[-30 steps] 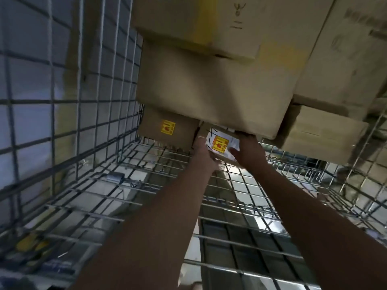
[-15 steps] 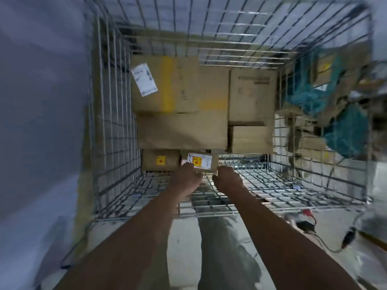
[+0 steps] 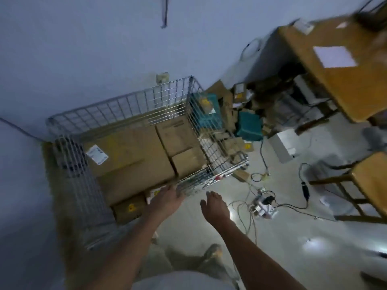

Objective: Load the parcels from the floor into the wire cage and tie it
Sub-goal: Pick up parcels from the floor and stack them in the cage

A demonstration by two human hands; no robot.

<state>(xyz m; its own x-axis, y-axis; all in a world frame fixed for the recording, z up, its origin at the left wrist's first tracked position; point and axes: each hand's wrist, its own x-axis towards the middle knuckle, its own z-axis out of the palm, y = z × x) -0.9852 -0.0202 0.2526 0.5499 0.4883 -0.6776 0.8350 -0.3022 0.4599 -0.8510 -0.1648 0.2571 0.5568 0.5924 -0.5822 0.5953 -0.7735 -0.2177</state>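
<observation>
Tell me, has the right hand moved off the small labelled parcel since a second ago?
Yes. The right hand has drawn back out of the wire cage, open over the floor.

Shiny metal wire cage holds matt brown cardboard parcels.

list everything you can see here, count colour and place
cage: one, silver wire, against the wall at left
boxes: several, brown cardboard, stacked inside the cage
small box: one, brown with a yellow sticker, low in the cage front
parcels: a pile, brown, on the floor right of the cage
crates: two, teal, in that pile
table: one, wooden, upper right, white paper on it
chair: one, wooden, right edge
cables: a tangle, black and white, on the floor
left hand: open, at the cage front
right hand: open, over the floor
</observation>
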